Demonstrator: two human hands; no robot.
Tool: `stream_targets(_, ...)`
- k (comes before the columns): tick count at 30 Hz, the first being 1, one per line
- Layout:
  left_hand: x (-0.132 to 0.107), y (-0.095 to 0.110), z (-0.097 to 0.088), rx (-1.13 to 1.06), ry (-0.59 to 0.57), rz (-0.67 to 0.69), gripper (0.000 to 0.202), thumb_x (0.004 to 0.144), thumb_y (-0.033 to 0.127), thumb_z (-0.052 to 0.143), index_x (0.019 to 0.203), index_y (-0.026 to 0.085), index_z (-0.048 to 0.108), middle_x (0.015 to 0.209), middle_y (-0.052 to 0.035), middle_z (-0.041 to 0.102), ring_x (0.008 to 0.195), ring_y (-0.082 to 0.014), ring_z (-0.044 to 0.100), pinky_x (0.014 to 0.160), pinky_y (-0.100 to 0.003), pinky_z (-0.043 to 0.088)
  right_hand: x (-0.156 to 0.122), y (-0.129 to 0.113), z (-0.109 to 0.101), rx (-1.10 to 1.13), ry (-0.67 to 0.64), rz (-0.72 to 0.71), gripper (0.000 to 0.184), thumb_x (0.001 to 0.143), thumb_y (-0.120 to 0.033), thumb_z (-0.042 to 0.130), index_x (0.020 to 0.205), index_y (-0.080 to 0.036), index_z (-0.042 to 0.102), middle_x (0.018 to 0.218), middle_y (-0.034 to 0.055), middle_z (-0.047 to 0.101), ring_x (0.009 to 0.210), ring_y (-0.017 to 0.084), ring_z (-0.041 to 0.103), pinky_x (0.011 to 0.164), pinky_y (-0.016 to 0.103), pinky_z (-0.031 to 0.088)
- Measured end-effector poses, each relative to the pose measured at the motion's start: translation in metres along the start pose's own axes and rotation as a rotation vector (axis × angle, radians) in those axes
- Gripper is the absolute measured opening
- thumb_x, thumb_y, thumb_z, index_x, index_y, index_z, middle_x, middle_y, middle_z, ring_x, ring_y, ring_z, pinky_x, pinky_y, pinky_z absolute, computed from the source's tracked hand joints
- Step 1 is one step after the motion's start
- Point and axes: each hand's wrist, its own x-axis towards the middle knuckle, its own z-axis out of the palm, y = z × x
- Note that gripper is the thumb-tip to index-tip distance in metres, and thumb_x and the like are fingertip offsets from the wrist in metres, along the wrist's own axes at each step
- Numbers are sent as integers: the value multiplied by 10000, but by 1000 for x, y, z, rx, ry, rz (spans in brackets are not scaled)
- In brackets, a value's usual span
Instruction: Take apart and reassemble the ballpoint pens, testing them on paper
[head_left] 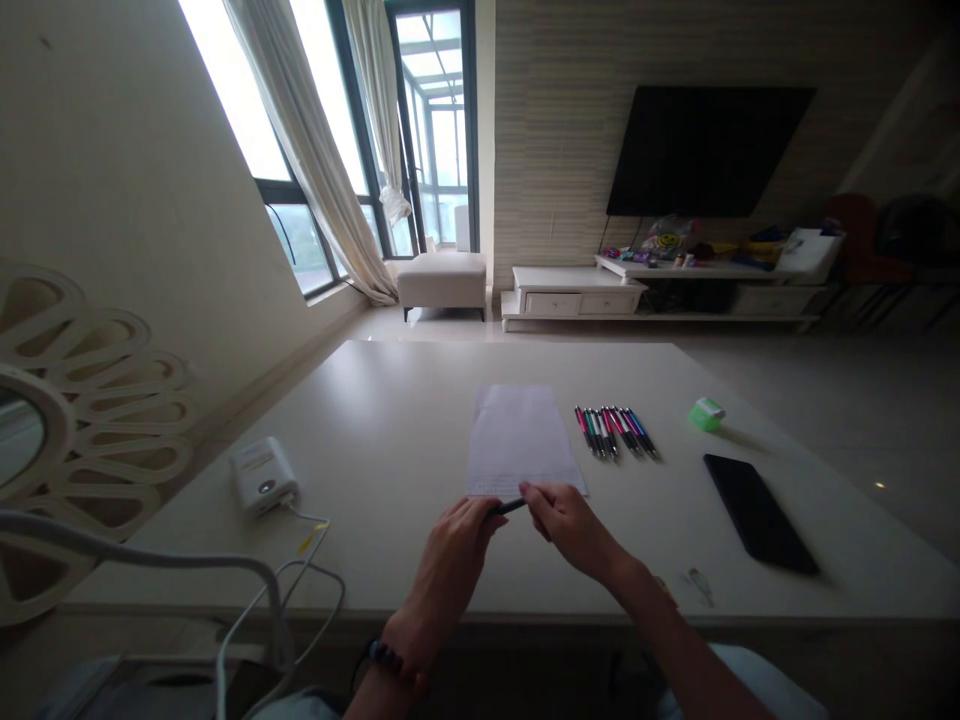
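Left hand (455, 545) and right hand (571, 524) both gripped dark pen (513, 506), lower centre of frame. Paper (519, 435) lay just above, pen row (616, 432) right of it.

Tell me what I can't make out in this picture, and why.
Head view throughout:
Dark stick: both ends are hidden, one by the left hand, the other by the right hand.
Sheet of paper: its faint writing is too small to read.
White box: its printing is too small and blurred.
Petal-patterned frame: cut off by the left edge.
Small shiny object: too blurred to identify.
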Motion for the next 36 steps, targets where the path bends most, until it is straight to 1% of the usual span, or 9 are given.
stream_targets(5,-1,2,-2,-17,-4,-8,141,886,239,497,964,216,612,915,-36,675,870,-178,617,774,-299,479,1,2,3,27,-9,-20,427,908,-464,391,600,-176,457,535,-33,458,513,101,425,520,233,312)
stream_targets(9,-1,4,-3,-6,-8,-5,141,886,269,501,952,222,616,925,-38,673,879,-186,611,785,-311,477,1,0,2,11,-1,16,496,912,-502,348,538,-182,409,466,-42,384,468,98,376,501,240,297)
stream_targets(13,-1,4,-2,4,-18,-13,157,891,271,488,962,224,619,924,-37,673,875,-183,611,772,-300,476,0,-3,-2,-7,-18,-47,396,908,-461,393,642,-180,474,563,-31,461,546,111,428,531,237,310)
stream_targets(19,-3,2,-2,45,35,37,177,894,291,475,948,232,633,880,-31,690,835,-178,594,748,-292,447,4,9,6,-5,21,-57,454,896,-513,380,592,-181,444,528,-36,387,528,107,362,514,239,300)
stream_targets(21,-3,1,0,-4,60,-20,187,891,306,470,913,226,638,839,-30,690,794,-173,594,727,-287,441,5,11,10,41,32,-16,445,896,-521,372,648,-176,504,503,-43,386,487,103,363,482,235,300)
stream_targets(23,-1,0,2,-160,78,-164,238,891,363,446,885,202,622,764,-29,679,676,-152,589,640,-266,437,4,9,12,32,82,-16,359,893,-482,415,877,-169,589,533,-38,452,486,111,414,485,232,334)
stream_targets(27,9,-7,9,-700,50,-439,503,830,539,442,1088,111,496,594,-13,626,463,-121,514,458,-233,387,-5,2,18,-217,48,-185,476,837,-289,555,1301,-267,452,763,3,605,655,145,556,649,265,430)
stream_targets(31,15,-11,13,-871,-26,-540,831,718,573,562,1299,34,314,419,94,482,357,-77,374,389,-188,275,-12,0,27,-379,-90,-260,634,779,-237,622,1365,-241,380,934,57,634,820,200,600,761,313,445)
stream_targets(36,11,-1,12,-850,-165,-539,904,675,449,670,1384,76,250,478,96,512,410,-61,406,426,-176,292,-13,0,27,-445,-99,-251,358,792,-317,626,1125,-203,555,947,79,649,830,216,600,722,299,427)
